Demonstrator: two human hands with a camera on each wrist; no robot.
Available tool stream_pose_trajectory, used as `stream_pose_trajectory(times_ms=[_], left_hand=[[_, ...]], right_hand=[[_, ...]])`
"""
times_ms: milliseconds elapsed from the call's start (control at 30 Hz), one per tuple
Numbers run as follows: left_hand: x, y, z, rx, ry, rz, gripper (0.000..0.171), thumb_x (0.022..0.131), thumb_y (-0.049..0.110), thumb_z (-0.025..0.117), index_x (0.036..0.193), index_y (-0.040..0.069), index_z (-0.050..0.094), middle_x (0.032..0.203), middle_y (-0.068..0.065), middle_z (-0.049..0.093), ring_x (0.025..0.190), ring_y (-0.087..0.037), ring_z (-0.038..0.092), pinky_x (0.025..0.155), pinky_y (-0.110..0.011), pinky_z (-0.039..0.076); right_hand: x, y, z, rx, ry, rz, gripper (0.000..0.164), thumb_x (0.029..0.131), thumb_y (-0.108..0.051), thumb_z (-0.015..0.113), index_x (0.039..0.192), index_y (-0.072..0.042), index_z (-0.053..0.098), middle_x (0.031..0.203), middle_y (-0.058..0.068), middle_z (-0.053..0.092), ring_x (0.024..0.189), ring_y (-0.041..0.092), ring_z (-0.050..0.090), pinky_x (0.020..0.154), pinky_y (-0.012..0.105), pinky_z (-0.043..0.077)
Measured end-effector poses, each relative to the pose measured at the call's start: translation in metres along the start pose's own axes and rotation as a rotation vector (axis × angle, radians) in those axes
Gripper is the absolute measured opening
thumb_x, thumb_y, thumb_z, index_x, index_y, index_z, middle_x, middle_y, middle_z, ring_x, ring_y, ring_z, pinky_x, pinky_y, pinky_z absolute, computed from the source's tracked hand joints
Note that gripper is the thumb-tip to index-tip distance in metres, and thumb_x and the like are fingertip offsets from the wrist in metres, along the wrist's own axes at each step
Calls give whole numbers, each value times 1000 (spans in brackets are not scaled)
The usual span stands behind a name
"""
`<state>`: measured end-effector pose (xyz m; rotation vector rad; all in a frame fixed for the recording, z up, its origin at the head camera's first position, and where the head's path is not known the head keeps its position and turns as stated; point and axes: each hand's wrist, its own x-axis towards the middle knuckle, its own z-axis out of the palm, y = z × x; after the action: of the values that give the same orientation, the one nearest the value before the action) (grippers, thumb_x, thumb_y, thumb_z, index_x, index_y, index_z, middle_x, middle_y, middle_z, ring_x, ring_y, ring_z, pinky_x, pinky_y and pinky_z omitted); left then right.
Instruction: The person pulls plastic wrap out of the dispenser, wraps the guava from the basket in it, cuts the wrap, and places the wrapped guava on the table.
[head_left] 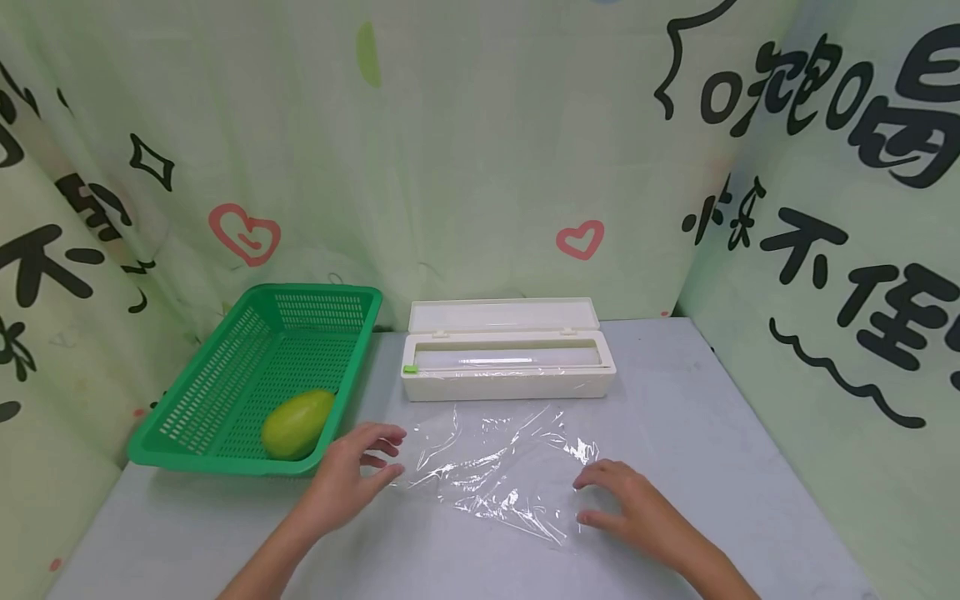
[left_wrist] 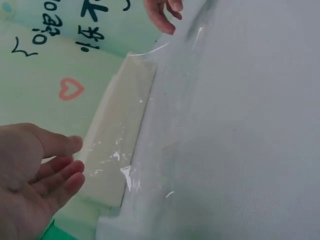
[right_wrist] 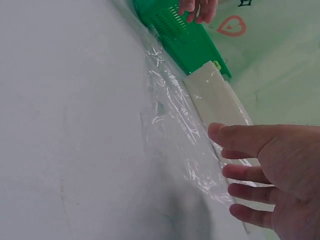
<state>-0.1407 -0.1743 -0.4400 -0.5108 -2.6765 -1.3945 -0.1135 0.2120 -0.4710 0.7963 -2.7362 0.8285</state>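
A crumpled sheet of clear plastic wrap (head_left: 495, 475) lies on the table in front of a white wrap dispenser (head_left: 510, 383). The dispenser's lid (head_left: 504, 315) stands up, and a roll shows through its opening. My left hand (head_left: 348, 479) hovers at the wrap's left edge, beside the basket, thumb and fingers apart. On the wrap's right edge is my right hand (head_left: 637, 508), fingers loosely bent and thumb spread from them. Both wrist views show nothing between the fingers of the left hand (left_wrist: 42, 175) or the right hand (right_wrist: 275, 175). Whether fingertips touch the wrap I cannot tell.
A green plastic basket (head_left: 217, 463) stands at the table's left, holding a yellow-green oval fruit (head_left: 298, 423). A small green slider (head_left: 410, 369) sits at the dispenser's left end. Printed pale green curtains (head_left: 465, 167) hang behind and on both sides of the table (head_left: 675, 392).
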Motion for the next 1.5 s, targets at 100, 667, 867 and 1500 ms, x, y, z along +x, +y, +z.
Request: stream_pose_trajectory(times_ms=[100, 667, 867, 1500], left_hand=[[3, -7, 6, 40, 15, -18, 41, 75, -6, 77, 112, 9, 65, 103, -5, 67, 93, -21, 67, 75, -22, 57], [19, -37, 27, 275, -201, -54, 53, 66, 10, 86, 116, 7, 69, 110, -4, 71, 94, -22, 62, 81, -36, 50], [16, -39, 30, 330, -221, -60, 76, 54, 18, 92, 123, 6, 64, 118, -8, 68, 109, -28, 60, 95, -47, 48], [6, -40, 27, 382, -174, -11, 57, 74, 28, 82, 125, 12, 62, 125, -9, 65, 124, -35, 54, 103, -58, 40]], right_hand=[[0, -2, 5, -52, 14, 35, 35, 70, -25, 84, 101, -18, 68, 110, -6, 64, 104, 19, 59, 88, 38, 52], [-5, 1, 17, -172, -203, 158, 69, 63, -28, 87, 125, -9, 62, 136, 9, 56, 125, 34, 53, 90, 54, 50], [-6, 4, 11, -162, -257, 143, 74, 64, -27, 87, 129, -7, 59, 142, 10, 53, 131, 38, 48, 95, 54, 48], [-7, 25, -13, -33, -374, 202, 75, 73, -32, 81, 138, -9, 51, 150, 13, 43, 138, 44, 36, 103, 66, 33]])
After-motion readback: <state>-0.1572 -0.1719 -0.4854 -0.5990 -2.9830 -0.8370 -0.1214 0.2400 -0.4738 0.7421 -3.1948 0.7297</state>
